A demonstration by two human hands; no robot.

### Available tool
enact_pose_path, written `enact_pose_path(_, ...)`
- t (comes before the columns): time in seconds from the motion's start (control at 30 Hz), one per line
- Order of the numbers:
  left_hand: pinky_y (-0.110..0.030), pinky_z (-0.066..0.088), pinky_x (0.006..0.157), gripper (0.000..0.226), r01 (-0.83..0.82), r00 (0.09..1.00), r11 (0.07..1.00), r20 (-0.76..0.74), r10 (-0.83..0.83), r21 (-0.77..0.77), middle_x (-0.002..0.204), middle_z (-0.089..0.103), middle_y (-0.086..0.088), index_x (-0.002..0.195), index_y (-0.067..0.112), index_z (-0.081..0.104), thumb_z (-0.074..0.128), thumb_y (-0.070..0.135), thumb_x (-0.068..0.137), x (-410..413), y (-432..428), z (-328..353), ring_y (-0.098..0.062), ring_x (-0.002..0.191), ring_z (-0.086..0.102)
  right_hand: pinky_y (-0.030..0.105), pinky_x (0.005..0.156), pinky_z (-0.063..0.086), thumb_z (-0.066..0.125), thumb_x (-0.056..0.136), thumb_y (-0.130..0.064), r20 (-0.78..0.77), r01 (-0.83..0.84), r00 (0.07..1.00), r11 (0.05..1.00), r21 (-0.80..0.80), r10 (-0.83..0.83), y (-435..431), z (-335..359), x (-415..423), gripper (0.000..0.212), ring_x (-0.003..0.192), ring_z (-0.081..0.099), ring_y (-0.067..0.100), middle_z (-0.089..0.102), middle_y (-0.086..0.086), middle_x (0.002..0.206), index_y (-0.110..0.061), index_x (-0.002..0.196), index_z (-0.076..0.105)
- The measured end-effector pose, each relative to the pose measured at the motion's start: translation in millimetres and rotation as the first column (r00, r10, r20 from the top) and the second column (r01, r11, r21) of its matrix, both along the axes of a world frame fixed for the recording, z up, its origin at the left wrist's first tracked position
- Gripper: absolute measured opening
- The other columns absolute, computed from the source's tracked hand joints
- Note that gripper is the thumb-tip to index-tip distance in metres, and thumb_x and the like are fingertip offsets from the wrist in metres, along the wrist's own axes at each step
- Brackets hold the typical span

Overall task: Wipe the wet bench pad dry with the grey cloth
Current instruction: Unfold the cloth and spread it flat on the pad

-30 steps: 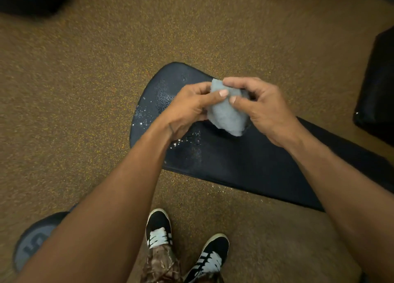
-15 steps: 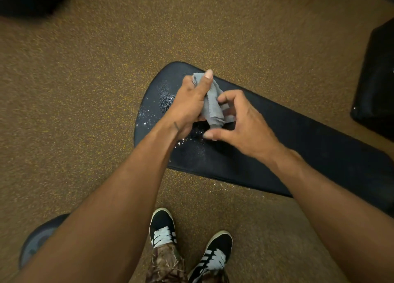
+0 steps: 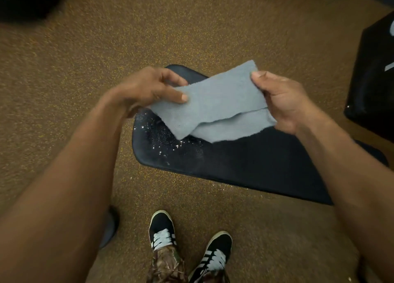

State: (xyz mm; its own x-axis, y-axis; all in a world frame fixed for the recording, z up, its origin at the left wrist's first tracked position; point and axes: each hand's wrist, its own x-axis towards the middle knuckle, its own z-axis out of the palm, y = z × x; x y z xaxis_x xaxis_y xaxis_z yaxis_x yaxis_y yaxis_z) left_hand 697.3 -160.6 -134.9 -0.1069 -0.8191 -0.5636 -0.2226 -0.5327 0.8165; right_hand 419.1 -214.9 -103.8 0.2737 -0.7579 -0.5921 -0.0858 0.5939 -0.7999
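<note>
Seen from above, a black bench pad point(image 3: 245, 165) lay on speckled brown floor. Both hands held the grey cloth point(image 3: 217, 103) spread in a loose fold over the pad's rounded end, apparently clear of it. The left hand point(image 3: 149, 88) pinched the cloth's left edge, and the right hand point(image 3: 283, 99) gripped its right edge. Water droplets point(image 3: 170, 146) glinted on the pad beneath. Wiping seemed not yet begun; the next move likely called for lowering the cloth flat onto that wet patch
</note>
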Motion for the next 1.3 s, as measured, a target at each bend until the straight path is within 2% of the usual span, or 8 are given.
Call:
enact_pose_path(0.13, -0.051, 0.040, 0.105, 0.055, 0.276, 0.622, 0.933, 0.783, 0.008, -0.229, 0.140, 0.055, -0.009, 0.137, 0.027, 0.054, 0.075, 0.038, 0.087, -23.8, 5.4, -22.3, -0.032, 0.129, 0.047, 0.023, 0.065, 0.052, 0.060, 0.098, -0.019, -0.326, -0.068, 0.943, 0.997, 0.029, 0.073, 3.9, -37.5, -3.7, 0.011, 0.070, 0.060, 0.008, 0.066, -0.002, 0.085, -0.017, 0.107, 0.066)
enact_pose_path(0.27, -0.049, 0.044, 0.097, 0.035, 0.463, 0.586, 0.819, 0.811, 0.004, -0.339, 0.125, 0.064, 0.000, 0.112, 0.037, 0.066, 0.063, 0.062, 0.088, -56.5, 21.6, -27.8, -0.028, 0.120, 0.051, 0.026, 0.071, 0.049, 0.069, 0.090, -0.026, -0.592, -0.294, 0.795, 0.937, -0.188, 0.131, 14.3, -60.0, -12.1, 0.027, 0.074, 0.058, 0.005, 0.064, -0.004, 0.092, -0.026, 0.115, 0.060)
enact_pose_path(0.47, -0.041, 0.044, 0.084, 0.032, 0.651, 0.454, 0.712, 0.887, -0.087, -0.263, 0.113, 0.068, 0.006, 0.108, 0.036, 0.070, 0.051, 0.056, 0.092, -64.1, 40.5, -53.1, -0.025, 0.105, 0.057, 0.036, 0.082, 0.044, 0.069, 0.086, -0.044, -0.941, -0.880, 0.294, 0.431, -0.199, 0.165, 29.7, -66.7, -17.3, 0.037, 0.108, 0.042, 0.017, 0.045, -0.003, 0.114, -0.039, 0.123, 0.062)
enact_pose_path(0.6, -0.039, 0.050, 0.078, 0.027, 0.549, 0.626, 0.747, 0.777, -0.069, -0.376, 0.096, 0.073, 0.007, 0.098, 0.031, 0.072, 0.050, 0.047, 0.094, -59.7, 36.5, -50.4, -0.024, 0.094, 0.063, 0.041, 0.088, 0.045, 0.064, 0.091, -0.040, -0.901, -0.844, 0.421, 0.408, -0.347, 0.104, 17.9, -68.5, -20.5, 0.018, 0.105, 0.051, 0.023, 0.057, -0.006, 0.107, -0.025, 0.097, 0.071)
enact_pose_path(0.77, -0.036, 0.052, 0.070, 0.009, 0.086, 0.931, 0.872, 0.352, 0.103, -0.482, 0.083, 0.070, 0.009, 0.096, 0.029, 0.064, 0.061, 0.037, 0.099, -27.0, 13.2, -33.9, -0.010, 0.075, 0.065, 0.025, 0.068, 0.045, 0.056, 0.100, -0.031, -0.476, -0.425, 0.858, 0.788, -0.445, 0.194, -1.2, -44.7, -18.9, 0.018, 0.071, 0.053, 0.006, 0.058, -0.007, 0.078, -0.018, 0.088, 0.059)
enact_pose_path(1.07, -0.036, 0.052, 0.090, 0.059, 0.303, 0.906, 0.861, 0.404, -0.126, -0.409, 0.104, 0.067, 0.023, 0.115, 0.043, 0.067, 0.064, 0.080, 0.069, -56.3, 7.2, -12.4, -0.001, 0.100, 0.063, 0.026, 0.064, 0.044, 0.061, 0.097, -0.032, -0.378, -0.431, 0.890, 0.741, -0.514, 0.255, 0.5, -13.7, 2.1, 0.016, 0.071, 0.051, 0.010, 0.058, -0.006, 0.077, -0.021, 0.085, 0.064)
enact_pose_path(1.2, -0.041, 0.052, 0.065, 0.034, 0.296, 0.872, 0.794, 0.489, 0.002, -0.531, 0.066, 0.060, 0.010, 0.077, 0.023, 0.062, 0.057, 0.057, 0.080, -77.7, 1.4, -13.9, -0.014, 0.067, 0.059, 0.023, 0.055, 0.043, 0.054, 0.101, -0.030, -0.301, -0.385, 0.918, 0.772, -0.507, 0.260, 1.5, 1.7, 13.1, 0.019, 0.065, 0.049, 0.014, 0.053, 0.005, 0.077, -0.018, 0.087, 0.058)
enact_pose_path(1.3, -0.042, 0.047, 0.056, 0.040, 0.157, 0.965, 0.819, 0.264, -0.007, -0.552, 0.067, 0.066, -0.007, 0.081, 0.013, 0.073, 0.062, 0.050, 0.091, -63.2, -0.9, -6.1, -0.024, 0.062, 0.059, 0.022, 0.058, 0.043, 0.051, 0.103, -0.024, -0.269, -0.325, 0.941, 0.765, -0.555, 0.205, -2.7, 13.7, 8.6, 0.020, 0.064, 0.048, 0.009, 0.052, -0.003, 0.073, -0.018, 0.084, 0.055)
